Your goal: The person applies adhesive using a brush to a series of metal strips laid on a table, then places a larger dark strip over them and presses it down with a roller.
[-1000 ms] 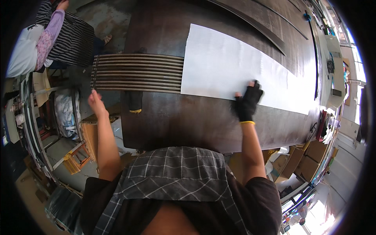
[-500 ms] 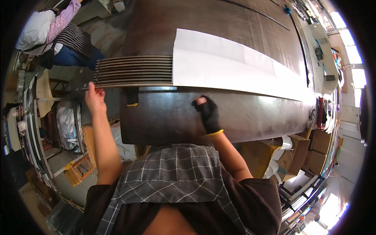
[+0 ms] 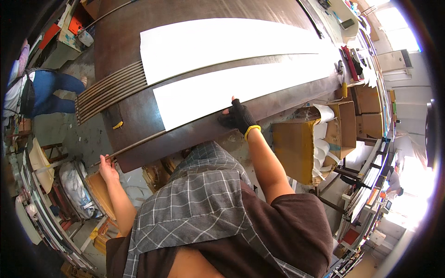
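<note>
My bare left hand is closed, pinching the end of a long thin brown rod beyond the table's left corner. The rod runs along the near edge of a long white sheet lying on the dark table. My right hand, in a black fingerless glove with a yellow cuff, rests at that near edge, thumb spread from the fingers. A second white sheet lies farther back. Several brown rods stick out side by side from its left end.
The dark table has a small yellow-edged black item on its left part. An open cardboard box with white rolls stands right of me. At the far left is another person. Racks line both sides.
My left hand has drawn one rod and a white sheet toward me, apart from the others. My right hand has come onto the sheet's near edge. The view has turned rightward.
</note>
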Available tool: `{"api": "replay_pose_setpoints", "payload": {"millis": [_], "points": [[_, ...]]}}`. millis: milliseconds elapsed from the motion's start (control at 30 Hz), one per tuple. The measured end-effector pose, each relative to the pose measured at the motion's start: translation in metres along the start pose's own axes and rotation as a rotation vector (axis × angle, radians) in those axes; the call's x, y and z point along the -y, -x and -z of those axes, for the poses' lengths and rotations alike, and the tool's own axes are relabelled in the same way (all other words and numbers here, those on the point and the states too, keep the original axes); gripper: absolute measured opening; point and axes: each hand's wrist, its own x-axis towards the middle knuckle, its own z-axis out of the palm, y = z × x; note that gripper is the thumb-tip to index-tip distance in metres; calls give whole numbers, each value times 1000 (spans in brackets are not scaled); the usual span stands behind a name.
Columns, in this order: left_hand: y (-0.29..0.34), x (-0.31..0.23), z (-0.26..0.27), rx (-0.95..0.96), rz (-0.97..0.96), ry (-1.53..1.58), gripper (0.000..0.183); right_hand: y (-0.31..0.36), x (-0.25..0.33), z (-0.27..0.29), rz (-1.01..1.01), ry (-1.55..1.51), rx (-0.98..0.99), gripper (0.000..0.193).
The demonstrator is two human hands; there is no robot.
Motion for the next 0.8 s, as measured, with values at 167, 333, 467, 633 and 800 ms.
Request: {"api": "replay_pose_setpoints", "payload": {"millis": [167,333,467,633,800], "points": [[36,4,0,-219,-84,-303,44,60,18,-15,675,1158,-360,36],[150,-2,-122,313,-1101,-1345,39,9,-11,26,1263,1359,-360,81],[147,-5,-139,451,-1086,-1560,24,-28,32,126,1113,1382,-512,87],[166,-18,-167,483,-855,-1784,23,-89,136,331,986,1419,-737,82],[142,-22,-162,473,-679,-1924,25,-148,237,512,807,1400,-1012,84]]}}
